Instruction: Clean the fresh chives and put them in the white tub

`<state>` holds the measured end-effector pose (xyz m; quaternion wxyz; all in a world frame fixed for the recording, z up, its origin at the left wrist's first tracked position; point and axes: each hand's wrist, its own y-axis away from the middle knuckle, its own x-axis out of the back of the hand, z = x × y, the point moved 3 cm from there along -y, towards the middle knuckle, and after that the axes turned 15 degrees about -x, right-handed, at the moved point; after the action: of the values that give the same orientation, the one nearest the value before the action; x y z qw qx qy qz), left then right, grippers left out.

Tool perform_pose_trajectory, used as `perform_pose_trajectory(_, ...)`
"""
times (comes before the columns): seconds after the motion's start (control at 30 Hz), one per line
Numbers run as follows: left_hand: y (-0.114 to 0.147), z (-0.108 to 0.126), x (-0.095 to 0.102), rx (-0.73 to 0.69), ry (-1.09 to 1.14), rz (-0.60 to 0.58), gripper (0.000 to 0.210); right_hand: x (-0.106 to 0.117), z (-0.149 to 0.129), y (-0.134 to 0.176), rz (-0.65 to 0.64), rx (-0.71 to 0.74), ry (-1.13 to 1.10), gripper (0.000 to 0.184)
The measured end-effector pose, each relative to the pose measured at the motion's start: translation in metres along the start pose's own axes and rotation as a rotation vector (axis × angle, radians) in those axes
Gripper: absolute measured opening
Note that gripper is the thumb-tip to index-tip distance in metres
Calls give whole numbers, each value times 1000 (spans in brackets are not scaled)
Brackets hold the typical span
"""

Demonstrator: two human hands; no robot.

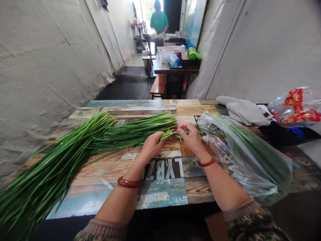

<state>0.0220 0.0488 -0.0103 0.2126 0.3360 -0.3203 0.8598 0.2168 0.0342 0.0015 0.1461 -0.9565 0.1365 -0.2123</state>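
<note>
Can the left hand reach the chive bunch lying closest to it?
Probably yes: the left hand is next to the closest chive bunch, and nothing seems in the way. It might have to put down the few stalks it's holding.

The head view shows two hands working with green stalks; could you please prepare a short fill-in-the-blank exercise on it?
The small bunch of thin green stalks is held in the ____ hand.
The bracelet of round red beads circles the ____ wrist.
Long green leaves lie inside the clear plastic ____.

Missing words: left; right; bag.
</note>
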Motion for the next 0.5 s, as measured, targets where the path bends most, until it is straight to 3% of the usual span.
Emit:
perform_pose_trajectory(0.1,0,0,0,-3,-10,-3,22,-2,-3,1,12,67,49,15)
perform_pose_trajectory(0.27,1,0,0,-1,-18,-4,21,3,-4,1,77,61,99,20)
perform_pose_trajectory(0.5,0,1,0,-3,-31,-8,22,-2,1,1,-20,58,130,23)
